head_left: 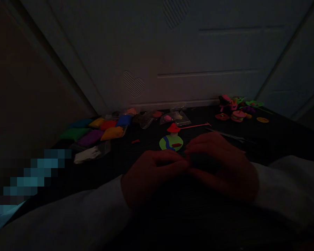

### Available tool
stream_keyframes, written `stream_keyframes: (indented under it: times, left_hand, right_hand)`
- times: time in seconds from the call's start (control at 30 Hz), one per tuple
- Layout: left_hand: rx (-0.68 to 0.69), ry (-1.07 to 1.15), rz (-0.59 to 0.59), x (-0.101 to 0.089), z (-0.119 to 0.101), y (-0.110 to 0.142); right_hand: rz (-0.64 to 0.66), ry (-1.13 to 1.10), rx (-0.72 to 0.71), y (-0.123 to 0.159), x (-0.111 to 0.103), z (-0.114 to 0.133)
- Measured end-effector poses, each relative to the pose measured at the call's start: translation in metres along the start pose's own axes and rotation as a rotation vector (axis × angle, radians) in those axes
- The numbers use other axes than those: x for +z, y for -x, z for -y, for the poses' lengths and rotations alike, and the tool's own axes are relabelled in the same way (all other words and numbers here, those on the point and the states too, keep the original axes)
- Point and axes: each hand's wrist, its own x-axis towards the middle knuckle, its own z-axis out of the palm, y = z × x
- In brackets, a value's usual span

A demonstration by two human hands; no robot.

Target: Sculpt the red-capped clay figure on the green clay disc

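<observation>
In dim light my left hand (pixel 155 170) and my right hand (pixel 222 167) meet at the fingertips above the dark table. Both are closed in a pinch; whatever lies between the fingers is too small and dark to make out. Just beyond them is a flat green clay disc (pixel 162 142) with a wavy blue strip (pixel 167 142) across it. A clay mushroom with a red cap (pixel 173 128) and pale stem stands at its back edge. A small brown-red clay piece (pixel 176 145) lies on the disc's right part.
Bags of coloured clay (pixel 90 137) spread at the left, with a white bag (pixel 87 154) nearest. A small red scrap (pixel 135 141), a thin pink stick (pixel 196 126) and scissors (pixel 229 135) lie around the disc. Finished clay figures (pixel 238 115) crowd the back right, before a pale panel (pixel 199 52).
</observation>
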Motion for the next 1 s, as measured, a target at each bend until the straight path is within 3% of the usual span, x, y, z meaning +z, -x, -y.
stream_keyframes:
  times: [0.27, 1.0]
  left_hand:
    - [-0.035, 0.095, -0.045, 0.0028, -0.0015, -0.0009]
    - [-0.038, 0.03, -0.058, 0.0031, -0.0026, -0.0001]
  right_hand:
    - [0.025, -0.004, -0.019, 0.002, -0.0008, -0.001]
    - [0.024, -0.027, -0.015, 0.0012, -0.0012, -0.0004]
